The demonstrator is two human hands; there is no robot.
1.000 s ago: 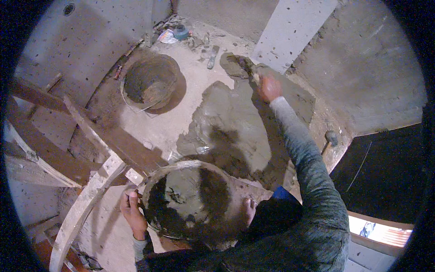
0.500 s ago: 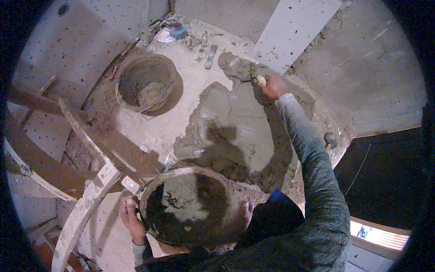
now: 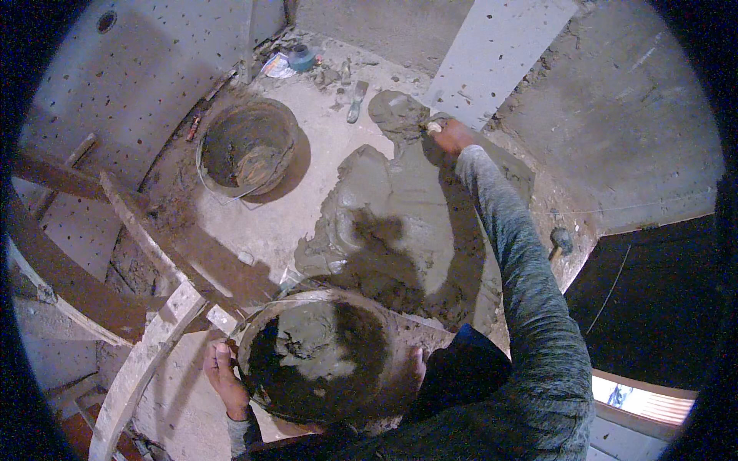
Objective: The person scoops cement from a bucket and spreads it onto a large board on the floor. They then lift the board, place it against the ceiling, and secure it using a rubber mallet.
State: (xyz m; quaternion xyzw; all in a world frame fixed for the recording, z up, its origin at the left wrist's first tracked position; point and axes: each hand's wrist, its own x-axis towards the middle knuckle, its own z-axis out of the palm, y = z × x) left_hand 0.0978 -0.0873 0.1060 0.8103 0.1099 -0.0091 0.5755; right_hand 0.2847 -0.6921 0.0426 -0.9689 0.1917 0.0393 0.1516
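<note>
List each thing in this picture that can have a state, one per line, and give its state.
Right hand: stretched forward, gripping a trowel.
Trowel: loaded with wet mortar.
Left hand: holding the near pan's rim.
Near pan: part full of mortar.
Far bucket: upright, nearly empty.
Mortar patch: wet, spread on the floor.

mortar [image 3: 400,223]: wet grey | pan [image 3: 319,369]: grey, dark inside | bucket [image 3: 247,147]: brown-grey | sleeve [image 3: 530,307]: mottled grey | wall [image 3: 138,69]: pale, dark-speckled

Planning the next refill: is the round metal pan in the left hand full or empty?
Partly full: round metal pan, gripped by left hand, holds grey mortar, dark bare patches showing.
</note>
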